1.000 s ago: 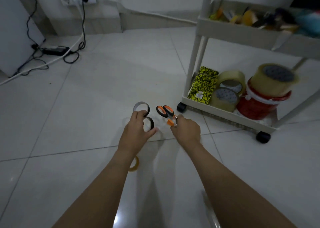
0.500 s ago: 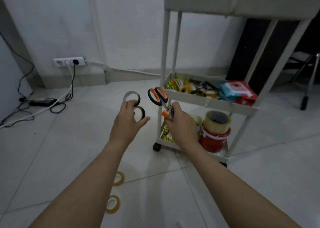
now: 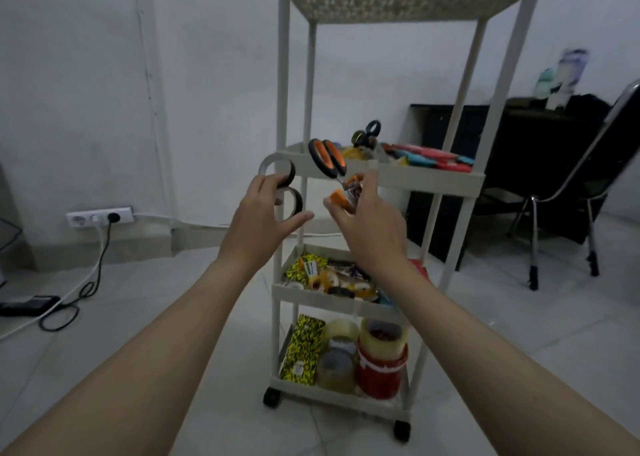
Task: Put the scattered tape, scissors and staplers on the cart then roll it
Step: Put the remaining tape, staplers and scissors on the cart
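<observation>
My left hand (image 3: 258,218) holds two black tape rolls (image 3: 289,192) raised just left of the white wheeled cart (image 3: 429,180). My right hand (image 3: 369,227) grips orange-and-black scissors (image 3: 327,158), handles pointing up, right in front of the rim of the cart's second shelf. That shelf carries another pair of scissors (image 3: 367,133) and coloured packets. The shelf below it is full of small tape rolls (image 3: 332,281). Big tape rolls (image 3: 379,343) stand on the bottom shelf.
A wall socket (image 3: 98,216) with cables and a black adapter (image 3: 29,305) lie on the floor at the left. A black desk (image 3: 540,165) and a folding chair (image 3: 588,178) stand behind the cart on the right. Tiled floor surrounds the cart.
Both hands rose from the floor with the tape rolls and scissors, up to the cart's second shelf. The view tilted upward, so the floor tapes dropped out of sight.
</observation>
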